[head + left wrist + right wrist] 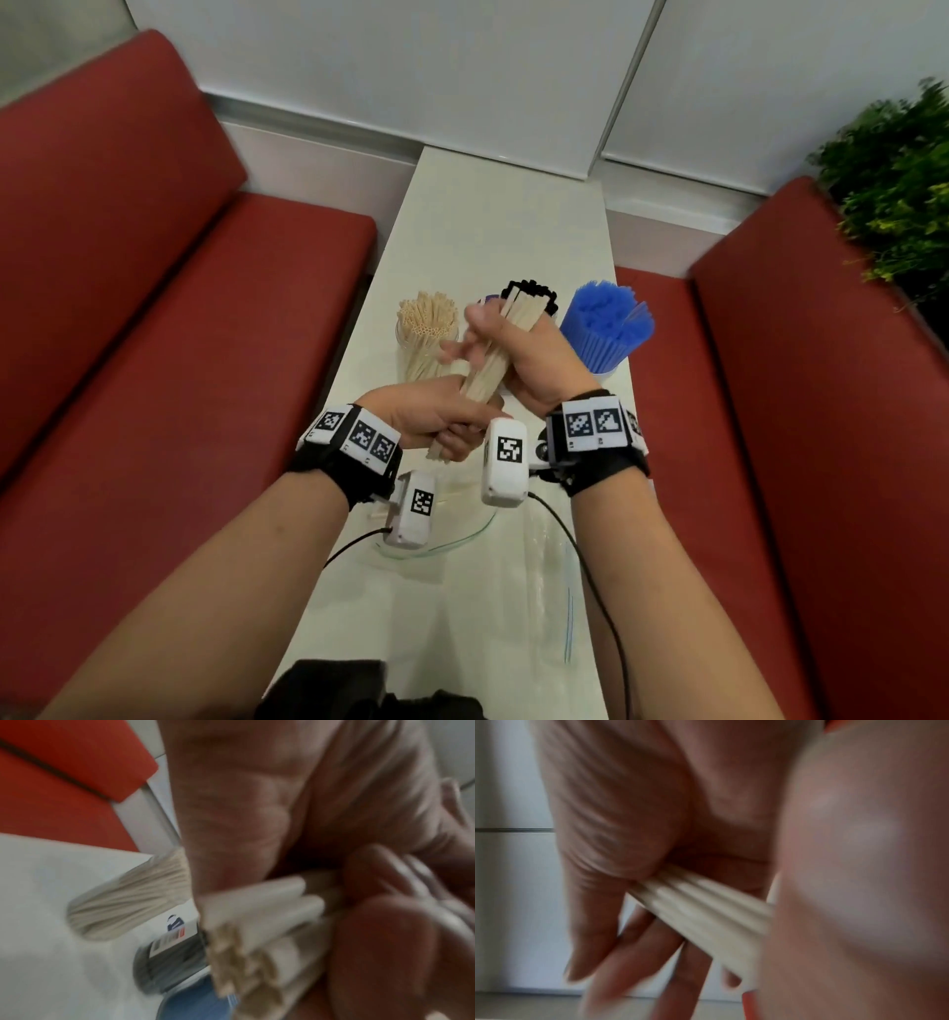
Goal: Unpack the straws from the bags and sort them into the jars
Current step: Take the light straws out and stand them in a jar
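Both hands hold one bundle of beige straws (488,360) slantwise above the white table (493,216). My left hand (452,437) grips its lower end in a fist. Higher up, my right hand (472,339) clamps the bundle under its thumb, its fingers reaching left. Behind the hands stand three jars: beige straws (426,329), black straws (536,295), blue straws (606,324). The blurred left wrist view has the bundle's open ends (252,939), the beige jar (123,902) and the black jar (167,963). In the right wrist view the straws (706,912) cross my palm.
Clear plastic bags (518,575) lie flat on the table near me, under the wrists. Red bench seats (154,288) flank the narrow table on both sides. A green plant (893,185) stands at the far right. A white wall closes the far end.
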Demonstrator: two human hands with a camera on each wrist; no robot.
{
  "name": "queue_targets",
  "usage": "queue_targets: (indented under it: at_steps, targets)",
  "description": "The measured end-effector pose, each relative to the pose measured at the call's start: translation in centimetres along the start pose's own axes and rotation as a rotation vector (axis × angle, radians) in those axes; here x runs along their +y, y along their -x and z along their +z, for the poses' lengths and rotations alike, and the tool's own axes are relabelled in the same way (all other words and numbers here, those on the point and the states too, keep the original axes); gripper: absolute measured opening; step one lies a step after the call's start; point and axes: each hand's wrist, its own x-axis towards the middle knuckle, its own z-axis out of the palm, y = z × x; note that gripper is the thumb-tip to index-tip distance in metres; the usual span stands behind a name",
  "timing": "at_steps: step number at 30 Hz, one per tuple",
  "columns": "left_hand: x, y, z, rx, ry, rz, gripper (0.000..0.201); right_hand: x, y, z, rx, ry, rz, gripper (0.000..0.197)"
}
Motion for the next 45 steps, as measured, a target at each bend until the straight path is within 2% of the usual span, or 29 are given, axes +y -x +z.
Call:
queue_targets:
  at_steps: [3, 5, 8, 11, 13, 14, 17, 19, 21, 23, 25, 27, 30, 33, 39, 41, 45]
  targets:
    - [-0.8, 0.4, -0.7, -0.05, 0.173, 0.047, 0.052, -1.8, -0.3, 0.6, 0.126, -0.109, -0.111, 0.045]
    - [-1.1, 0.1, -1.1, 0.073, 0.292, 0.035, 0.061, -2.4, -0.6, 0.8, 0.185, -0.136, -0.18, 0.044]
    - [-1.4, -1.0, -1.7, 0.298, 0.575, 0.06, 0.053, -1.9, -0.9, 2.0, 0.22, 0.019, -0.204, 0.04]
    - [-1.9, -1.8, -1.8, 0.387, 0.784, 0.012, 0.037, 0.2, -1.2, 2.9, 0.205, 0.244, -0.127, 0.038]
    - [-2.6, -1.6, -2.3, 0.392, 0.85, -0.062, 0.017, 1.0, -1.4, 2.5, 0.143, 0.433, -0.068, 0.034]
    - [-3.1, -1.3, -2.5, 0.396, 0.872, -0.087, 0.014, 1.0, -1.6, 2.1, 0.104, 0.526, -0.03, 0.031]
    - [-4.6, -0.9, -3.4, 0.469, 0.851, -0.079, 0.017, 0.2, -2.0, 0.5, -0.016, 0.713, 0.147, 0.015]
    - [-5.3, -0.9, -3.9, 0.545, 0.805, -0.034, 0.017, -0.6, -2.4, -0.1, -0.05, 0.706, 0.264, 0.01]
    - [-5.4, -1.1, -4.5, 0.598, 0.792, 0.011, 0.019, -1.6, -3.0, -0.1, -0.017, 0.653, 0.283, 0.013]
    - [-5.3, -1.3, -5.0, 0.654, 0.795, 0.015, 0.026, -2.8, -4.0, 0.0, 0.043, 0.655, 0.237, 0.01]
    - [-5.4, -1.4, -5.3, 0.708, 0.717, -0.03, 0.038, -3.7, -5.4, -0.2, 0.135, 0.659, 0.17, 0.007]
    - [-5.7, -1.2, -5.4, 0.705, 0.566, -0.099, 0.04, -4.1, -7.1, -0.7, 0.26, 0.714, 0.107, 0.009]
    - [-6.2, -0.9, -5.5, 0.573, 0.341, -0.222, 0.036, -3.6, -9.1, -1.3, 0.415, 0.782, 0.025, 0.01]
    - [-6.8, -1.3, -5.0, 0.458, 0.129, -0.36, 0.034, -2.2, -10.5, -1.5, 0.48, 0.793, 0.019, 0.011]
    - [-8.2, -3.0, -5.1, 0.39, -0.23, -0.572, 0.012, 0.6, -11.0, -2.0, 0.45, 0.86, 0.036, 0.012]
    - [-8.9, -3.2, -5.6, 0.348, -0.425, -0.591, 0.016, 1.0, -11.0, -2.0, 0.382, 0.911, 0.034, 0.014]
    - [-10.7, -3.7, -5.4, 0.314, -0.871, -0.579, 0.032, 1.3, -11.1, -1.4, 0.143, 1.155, 0.074, 0.015]
